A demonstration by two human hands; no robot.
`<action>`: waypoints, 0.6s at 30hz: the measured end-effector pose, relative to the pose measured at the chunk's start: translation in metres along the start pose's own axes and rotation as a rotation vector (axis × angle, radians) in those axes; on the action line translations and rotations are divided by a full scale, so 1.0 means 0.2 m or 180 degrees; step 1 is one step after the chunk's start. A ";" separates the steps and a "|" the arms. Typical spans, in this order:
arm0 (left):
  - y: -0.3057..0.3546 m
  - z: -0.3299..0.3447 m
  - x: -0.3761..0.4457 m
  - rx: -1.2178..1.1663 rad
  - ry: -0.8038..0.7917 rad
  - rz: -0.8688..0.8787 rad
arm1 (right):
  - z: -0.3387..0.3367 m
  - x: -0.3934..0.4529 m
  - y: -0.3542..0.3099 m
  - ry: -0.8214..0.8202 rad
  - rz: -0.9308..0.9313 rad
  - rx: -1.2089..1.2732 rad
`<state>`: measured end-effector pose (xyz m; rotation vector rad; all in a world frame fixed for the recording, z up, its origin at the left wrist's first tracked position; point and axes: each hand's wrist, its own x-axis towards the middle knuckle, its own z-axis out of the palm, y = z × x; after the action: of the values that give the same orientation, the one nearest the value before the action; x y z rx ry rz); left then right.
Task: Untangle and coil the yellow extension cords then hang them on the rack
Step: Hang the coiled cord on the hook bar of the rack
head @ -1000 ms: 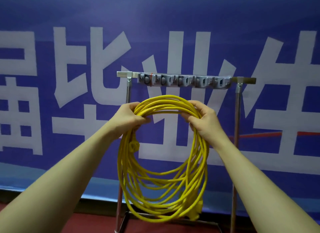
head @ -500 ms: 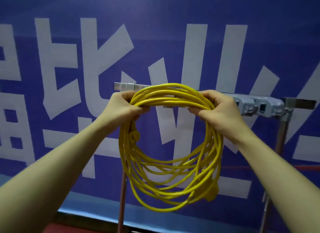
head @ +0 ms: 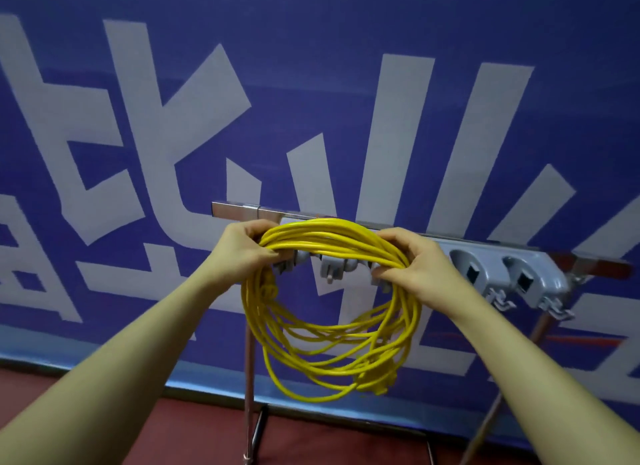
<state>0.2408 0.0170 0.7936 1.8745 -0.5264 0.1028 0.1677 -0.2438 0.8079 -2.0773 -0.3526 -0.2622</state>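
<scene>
A coiled yellow extension cord (head: 332, 343) hangs in a loose round bundle from both my hands. My left hand (head: 242, 253) grips the top of the coil on its left side. On the right side of the top my right hand (head: 415, 267) grips the same strands. The top of the coil lies right in front of the grey hook strip (head: 502, 274) on the metal rack (head: 239, 210), over its left hooks. Whether the cord rests on a hook I cannot tell. A yellow plug end dangles at the coil's lower right.
The rack stands on thin metal legs (head: 250, 378) on a dark red floor (head: 104, 423). Close behind it hangs a blue banner (head: 311, 83) with large white characters. Two grey holders with square openings sit free at the strip's right end.
Both hands have carried the coil up and forward to the rack's bar. The view has come closer to the rack and shifted left, so the coil's top now overlaps the left hooks.
</scene>
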 end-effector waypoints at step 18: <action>-0.16 0.01 0.01 -0.0697 -0.0002 -0.0596 | 0.05 0.05 0.20 0.0505 -0.0191 -0.1092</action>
<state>0.2556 0.0236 0.7669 1.6996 -0.3453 -0.0770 0.1911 -0.2536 0.7739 -2.3645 -0.2888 -0.5526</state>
